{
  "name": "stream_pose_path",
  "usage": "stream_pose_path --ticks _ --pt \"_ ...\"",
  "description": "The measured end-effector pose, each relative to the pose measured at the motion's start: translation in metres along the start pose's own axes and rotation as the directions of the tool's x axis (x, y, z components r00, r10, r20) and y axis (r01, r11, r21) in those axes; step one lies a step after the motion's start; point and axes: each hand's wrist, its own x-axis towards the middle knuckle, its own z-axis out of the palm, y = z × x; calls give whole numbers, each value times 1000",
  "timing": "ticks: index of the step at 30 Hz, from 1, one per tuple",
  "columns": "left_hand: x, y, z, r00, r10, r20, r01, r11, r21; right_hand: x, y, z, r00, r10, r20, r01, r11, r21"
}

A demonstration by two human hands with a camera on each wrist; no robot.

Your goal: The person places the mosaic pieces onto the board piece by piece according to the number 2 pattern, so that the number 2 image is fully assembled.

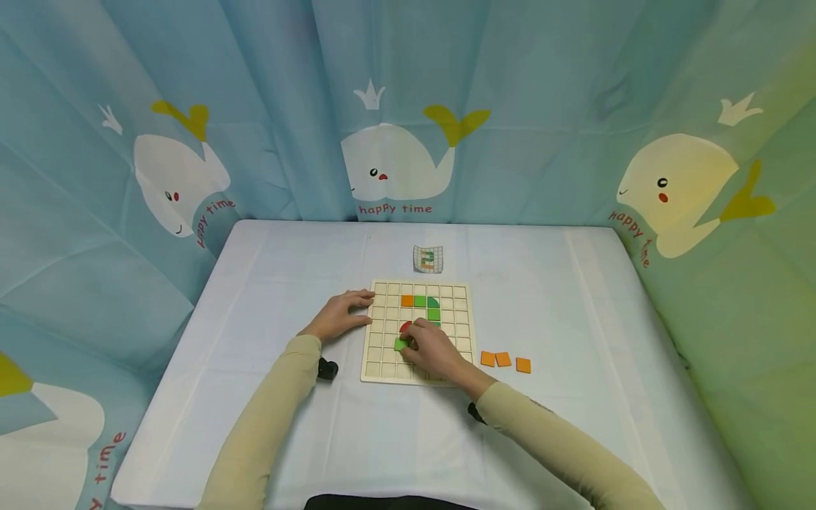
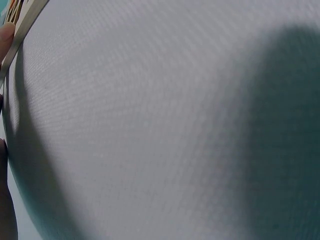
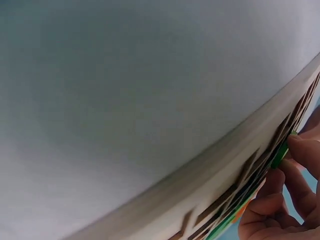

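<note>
A light wooden grid board (image 1: pixel 382 361) lies on the white-covered table. My left hand (image 1: pixel 336 316) rests at the board's left edge, its fingertips touching the rim. Over the lower middle of the grid, my right hand (image 1: pixel 435 348) pinches a green square tile (image 1: pixel 399 344) between thumb and fingers; the right wrist view shows the same green tile (image 3: pixel 280 154) edge-on. Just above it sits a red tile (image 1: pixel 405 326), partly covered by the fingers. Higher up lie an orange square (image 1: pixel 407 301), a green square (image 1: pixel 420 301), a dark green rounded tile (image 1: pixel 433 302) and another green square (image 1: pixel 434 314).
Three orange square tiles (image 1: pixel 503 359) lie on the table right of the board. Behind the board is a small pattern card (image 1: pixel 428 259) with a coloured grid. A blue curtain (image 1: pixel 280 156) with whale prints hangs around the table (image 1: pixel 548 283).
</note>
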Motion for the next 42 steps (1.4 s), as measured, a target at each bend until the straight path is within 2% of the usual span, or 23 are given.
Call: stream_pose_path --ticks 8,16,21,28,35,42 --pt "-2 -1 3 1000 -20 1 20 1000 -2 2 -2 -3 999 17 28 -16 999 -40" --pt "6 0 -2 1000 -4 -7 4 1000 8 7 1 -10 1000 14 26 -13 999 -38" --pt "5 0 -2 1000 -22 13 22 1000 19 7 3 -11 999 12 38 -11 999 -40" --pt "2 2 -2 1000 -2 8 2 1000 9 7 5 -9 1000 9 21 -8 999 -36" --pt "2 2 -3 1000 -7 10 7 1000 -1 6 6 -4 999 40 -3 -40 999 -17" --pt "2 3 -3 1000 -3 14 3 1000 11 6 6 -1 999 14 -42 -15 1000 -12"
